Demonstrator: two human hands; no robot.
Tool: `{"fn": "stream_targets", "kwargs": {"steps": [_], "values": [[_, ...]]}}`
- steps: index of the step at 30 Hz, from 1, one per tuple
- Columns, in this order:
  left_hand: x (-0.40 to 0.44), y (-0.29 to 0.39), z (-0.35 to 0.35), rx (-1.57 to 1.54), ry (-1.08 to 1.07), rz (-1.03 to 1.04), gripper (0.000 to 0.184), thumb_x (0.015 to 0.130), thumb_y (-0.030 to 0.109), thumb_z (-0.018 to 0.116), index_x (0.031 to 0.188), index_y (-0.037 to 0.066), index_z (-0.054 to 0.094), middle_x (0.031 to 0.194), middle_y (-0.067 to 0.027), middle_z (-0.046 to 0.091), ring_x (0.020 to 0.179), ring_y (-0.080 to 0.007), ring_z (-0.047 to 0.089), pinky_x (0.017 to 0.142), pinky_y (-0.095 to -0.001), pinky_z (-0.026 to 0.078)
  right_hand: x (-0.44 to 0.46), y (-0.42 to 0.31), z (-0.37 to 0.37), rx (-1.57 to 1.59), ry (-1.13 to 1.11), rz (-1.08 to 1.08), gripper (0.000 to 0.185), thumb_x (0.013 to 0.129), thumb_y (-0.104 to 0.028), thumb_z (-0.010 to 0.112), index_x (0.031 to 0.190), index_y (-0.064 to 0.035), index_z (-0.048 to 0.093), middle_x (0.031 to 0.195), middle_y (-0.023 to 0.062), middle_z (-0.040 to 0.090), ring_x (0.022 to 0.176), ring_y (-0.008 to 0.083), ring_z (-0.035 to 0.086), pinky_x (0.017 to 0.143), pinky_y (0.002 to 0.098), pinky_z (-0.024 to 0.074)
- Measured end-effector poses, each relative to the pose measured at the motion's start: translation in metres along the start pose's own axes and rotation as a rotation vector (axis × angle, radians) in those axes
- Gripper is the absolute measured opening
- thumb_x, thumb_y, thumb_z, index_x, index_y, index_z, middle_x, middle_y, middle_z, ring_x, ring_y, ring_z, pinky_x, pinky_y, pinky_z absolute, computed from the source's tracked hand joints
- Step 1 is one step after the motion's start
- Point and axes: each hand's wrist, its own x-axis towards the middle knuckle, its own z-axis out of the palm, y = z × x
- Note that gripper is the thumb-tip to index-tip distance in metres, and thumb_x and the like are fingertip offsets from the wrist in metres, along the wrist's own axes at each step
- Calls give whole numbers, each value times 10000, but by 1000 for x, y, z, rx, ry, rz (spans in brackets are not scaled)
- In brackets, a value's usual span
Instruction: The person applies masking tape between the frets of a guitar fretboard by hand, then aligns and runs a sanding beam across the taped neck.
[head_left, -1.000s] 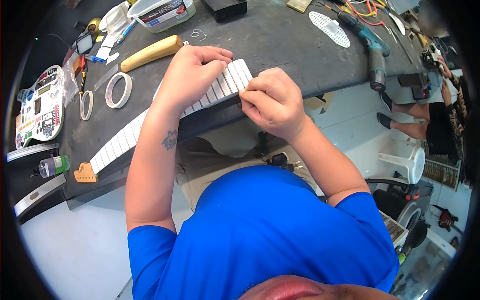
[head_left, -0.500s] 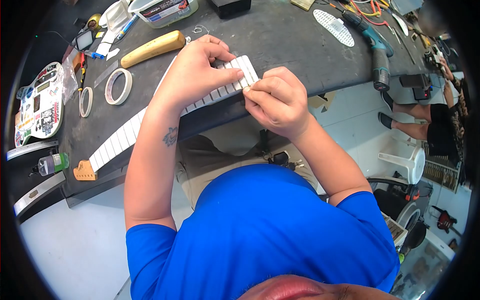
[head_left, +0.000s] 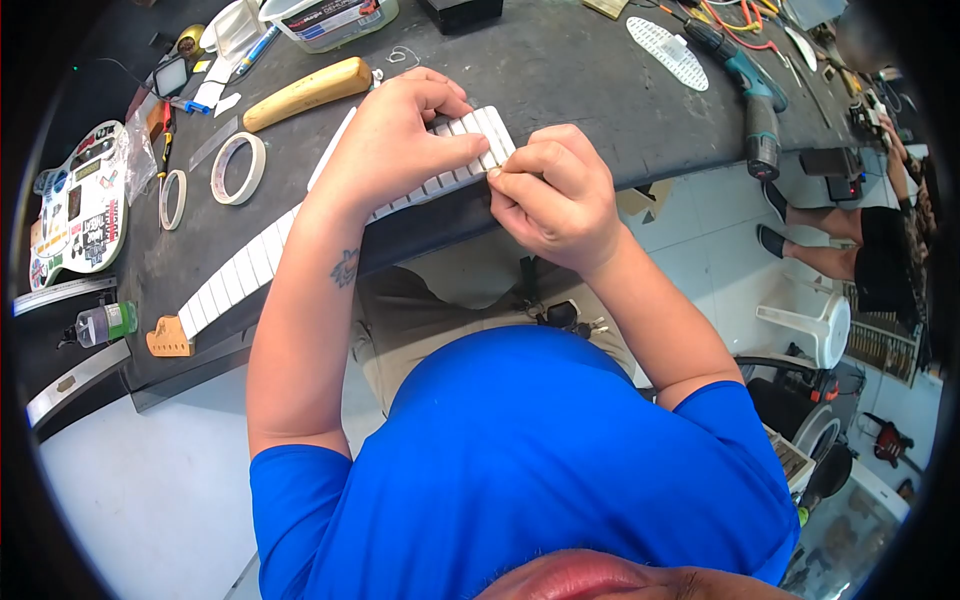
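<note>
A guitar neck (head_left: 238, 284) with white strips between its frets lies along the bench's front edge, its wooden headstock (head_left: 170, 338) at the left. My left hand (head_left: 412, 135) rests over the neck near its wide end, fingers on the far side and thumb on the top face, closed round it. At the near corner of that end, my right hand (head_left: 552, 195) is closed in a pinch; what sits between its fingertips is too small to make out. Left of my left forearm lie a tape roll (head_left: 238, 168) and a wooden-handled tool (head_left: 307, 93).
A plastic tub (head_left: 330, 22) and a black tray (head_left: 460, 12) stand at the back. A cordless drill (head_left: 762, 130) lies at the right edge. A stickered guitar body (head_left: 80, 200) and a bottle (head_left: 106, 324) are at the left. Another person's legs (head_left: 825, 240) show at the right.
Since a second ago, my left hand's thumb has moved right along the neck towards its wide end. My right hand has shifted slightly right and keeps its pinch.
</note>
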Motion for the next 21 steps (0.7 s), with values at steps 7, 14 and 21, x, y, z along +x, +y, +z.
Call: {"fn": "stream_targets", "kwargs": {"steps": [7, 14, 21], "values": [[-5, -3, -4, -18, -74, 159, 449, 729, 141, 871, 1093, -74, 719, 1289, -117, 673, 1102, -184, 689, 943, -337, 563, 3, 0, -1, 54, 33, 79, 330, 651, 48, 845, 940, -59, 728, 1026, 51, 693, 872, 280, 681, 708, 377, 589], [-10, 5, 7, 283, 62, 240, 531, 664, 215, 867, 1078, -80, 718, 1285, -180, 709, 1207, -362, 670, 1036, -429, 554, 2, -1, -2, 76, 14, 119, 327, 664, 58, 845, 943, -65, 725, 1024, 55, 701, 857, 266, 683, 698, 375, 586], [-14, 10, 9, 368, 120, 312, 474, 708, 201, 822, 1083, -71, 717, 1244, -153, 712, 1157, -371, 659, 1008, -445, 555, 2, 1, -3, 111, 15, 129, 327, 664, 69, 838, 949, -61, 746, 1007, 56, 712, 846, 257, 686, 684, 369, 584]]}}
